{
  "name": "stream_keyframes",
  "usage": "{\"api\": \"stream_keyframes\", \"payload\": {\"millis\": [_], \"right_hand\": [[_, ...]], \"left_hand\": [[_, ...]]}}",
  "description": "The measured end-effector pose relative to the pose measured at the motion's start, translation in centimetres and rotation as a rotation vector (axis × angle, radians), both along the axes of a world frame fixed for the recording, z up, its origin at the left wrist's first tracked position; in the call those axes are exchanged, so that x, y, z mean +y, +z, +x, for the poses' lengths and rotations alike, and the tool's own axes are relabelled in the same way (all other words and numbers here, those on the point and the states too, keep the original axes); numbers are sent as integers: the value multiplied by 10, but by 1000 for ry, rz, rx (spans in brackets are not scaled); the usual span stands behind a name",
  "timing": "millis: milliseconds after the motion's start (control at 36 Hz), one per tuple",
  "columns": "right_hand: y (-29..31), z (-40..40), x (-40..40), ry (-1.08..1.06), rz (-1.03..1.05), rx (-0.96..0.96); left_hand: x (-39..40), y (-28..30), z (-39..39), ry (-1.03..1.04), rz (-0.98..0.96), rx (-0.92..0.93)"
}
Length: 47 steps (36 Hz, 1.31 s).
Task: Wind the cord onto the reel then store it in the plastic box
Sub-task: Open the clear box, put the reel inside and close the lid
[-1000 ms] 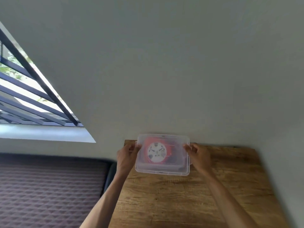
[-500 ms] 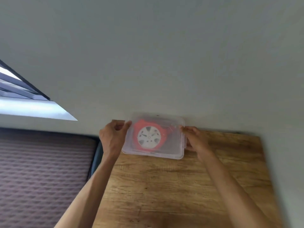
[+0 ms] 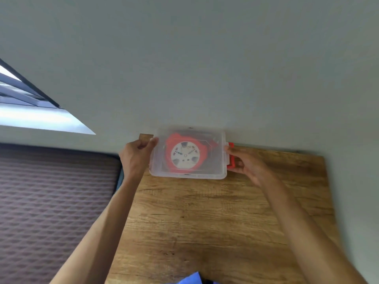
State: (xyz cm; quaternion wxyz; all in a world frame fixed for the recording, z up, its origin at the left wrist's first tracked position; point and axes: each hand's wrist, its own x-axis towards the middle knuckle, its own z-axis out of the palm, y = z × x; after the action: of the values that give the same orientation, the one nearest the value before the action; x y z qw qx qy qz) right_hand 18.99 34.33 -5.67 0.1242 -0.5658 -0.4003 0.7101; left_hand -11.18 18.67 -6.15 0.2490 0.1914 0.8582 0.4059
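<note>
Reel boxed, latch next: the red cord reel (image 3: 185,155) lies inside the lidded plastic box (image 3: 213,173) at the worktop's (image 3: 205,222) far edge.

The left hand (image 3: 136,156) braces one end, its grip closed on the rim; the right hand (image 3: 245,162) appears to pinch the red latch (image 3: 231,155). Pressing squarely against that brace should seat it.

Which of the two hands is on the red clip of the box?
The right hand: its fingers sit on the red clip at the box's right end. The left hand only grips the plain left edge.
</note>
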Motion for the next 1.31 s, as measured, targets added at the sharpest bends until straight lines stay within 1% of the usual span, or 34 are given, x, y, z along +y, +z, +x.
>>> {"api": "stream_keyframes", "payload": {"millis": [83, 111, 139, 194, 278, 306, 333, 389, 417, 444, 472, 500, 556, 611, 694, 750, 806, 889, 944, 1056, 1111, 1222, 1306], "right_hand": [[7, -2, 1, 21, 62, -69], [9, -5, 1, 30, 97, -100], [12, -8, 1, 47, 139, -135], [18, -16, 0, 107, 225, -227], [23, -28, 1, 168, 308, -374], [24, -30, 1, 169, 328, -419], [24, -33, 2, 170, 352, -467], [22, -37, 4, 165, 398, -563], [21, -40, 4, 155, 419, -605], [20, -42, 4, 146, 439, -642], [19, -44, 3, 142, 459, -670], [17, -46, 1, 143, 477, -690], [15, -46, -1, 140, 504, -711], [14, -45, -3, 123, 516, -710], [15, -44, -7, 80, 540, -699], [16, -45, -11, 88, 576, -720], [16, -46, -12, 57, 567, -720], [19, -45, -11, -9, 504, -668], [19, -36, -8, -43, 419, -578], [18, -11, -8, -133, 172, -160], [16, -5, -8, -141, 76, -40], [11, -6, -4, -191, -140, 87], [9, -7, -2, -212, -173, 100]], "left_hand": [[-3, 0, -4, -40, -17, -14], [-3, -1, -6, -29, -13, -48], [-4, -3, -8, 1, -1, -123], [-6, -7, -17, 35, -32, -361], [-7, -11, -29, -137, -75, -902], [-6, -12, -31, -150, -72, -1008], [-5, -13, -33, -133, -70, -1040], [0, -13, -35, -82, -57, -992], [2, -12, -35, -53, -42, -939], [4, -11, -34, -16, -45, -846], [6, -9, -32, 9, -70, -709], [8, -7, -28, 15, -110, -533], [10, -1, -15, -17, -151, -187], [9, 3, -2, -56, -181, 15], [11, 8, 5, -34, -225, 143], [15, 12, 10, -74, -248, 256], [18, 15, 15, -125, -284, 352], [18, 17, 15, -142, -275, 364], [15, 16, 13, -141, -258, 360], [13, 14, 15, -128, -228, 341], [13, 12, 15, -109, -218, 327], [10, 11, 13, -81, -168, 261], [3, 9, 7, -125, -110, 187]]}}
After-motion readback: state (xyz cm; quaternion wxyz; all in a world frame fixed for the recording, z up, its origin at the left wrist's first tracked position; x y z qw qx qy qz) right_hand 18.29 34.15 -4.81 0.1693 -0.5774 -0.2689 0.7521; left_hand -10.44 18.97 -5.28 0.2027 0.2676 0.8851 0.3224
